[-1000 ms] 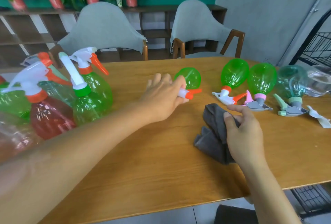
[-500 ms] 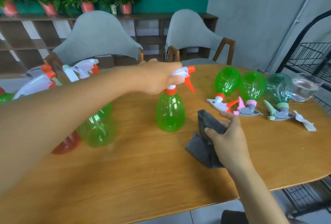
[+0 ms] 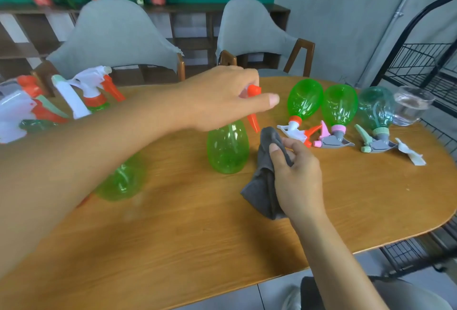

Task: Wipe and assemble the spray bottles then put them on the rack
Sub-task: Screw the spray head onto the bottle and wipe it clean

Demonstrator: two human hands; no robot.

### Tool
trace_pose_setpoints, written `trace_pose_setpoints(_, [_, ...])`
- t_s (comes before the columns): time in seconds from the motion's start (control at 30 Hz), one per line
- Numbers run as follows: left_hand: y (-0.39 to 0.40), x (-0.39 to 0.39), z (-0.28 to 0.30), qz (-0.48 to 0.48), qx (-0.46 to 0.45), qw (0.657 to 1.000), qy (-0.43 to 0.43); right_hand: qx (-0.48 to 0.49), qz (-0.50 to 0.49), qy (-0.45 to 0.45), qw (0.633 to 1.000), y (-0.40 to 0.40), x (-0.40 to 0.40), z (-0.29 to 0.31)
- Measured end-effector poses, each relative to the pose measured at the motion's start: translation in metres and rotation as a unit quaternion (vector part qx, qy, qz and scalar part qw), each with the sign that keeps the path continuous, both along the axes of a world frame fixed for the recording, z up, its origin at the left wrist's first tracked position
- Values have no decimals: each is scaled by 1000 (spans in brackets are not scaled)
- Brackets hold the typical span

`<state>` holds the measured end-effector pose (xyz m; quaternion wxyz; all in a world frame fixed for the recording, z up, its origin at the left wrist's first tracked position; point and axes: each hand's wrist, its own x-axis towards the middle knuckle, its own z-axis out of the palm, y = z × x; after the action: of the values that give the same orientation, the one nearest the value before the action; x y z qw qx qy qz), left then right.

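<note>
A green spray bottle with an orange trigger stands upright in the middle of the wooden table. My left hand grips its spray head from above, thumb stretched out to the right. Just right of the bottle, my right hand holds a crumpled grey cloth that rests on the table. Three more bottles lie on their sides at the right: two green and one teal.
Several assembled bottles stand at the far left, partly behind my left arm. A clear glass bowl sits at the table's right end, a white part beside it. A black wire rack stands to the right. Two grey chairs face the far edge.
My left hand picked the lying green bottle up by its head and stood it upright by the cloth. My right hand has lifted the cloth's top edge toward the bottle.
</note>
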<state>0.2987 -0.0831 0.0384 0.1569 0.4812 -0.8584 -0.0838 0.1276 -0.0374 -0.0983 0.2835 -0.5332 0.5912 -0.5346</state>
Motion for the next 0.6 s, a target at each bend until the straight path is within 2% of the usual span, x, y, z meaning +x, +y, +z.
trace_pose_setpoints(0.23, [-12,-7,-25,30,-107,990,85,-32,-21,-5,999,-5,14,5])
trace_pose_setpoints(0.37, [-14,-6,-31,32,-135,984,108,-75,16,15,997,-7,26,3])
trace_pose_setpoints(0.6, [-23,-3,-37,23,-142,978,148,-157,71,112,979,-11,38,-13])
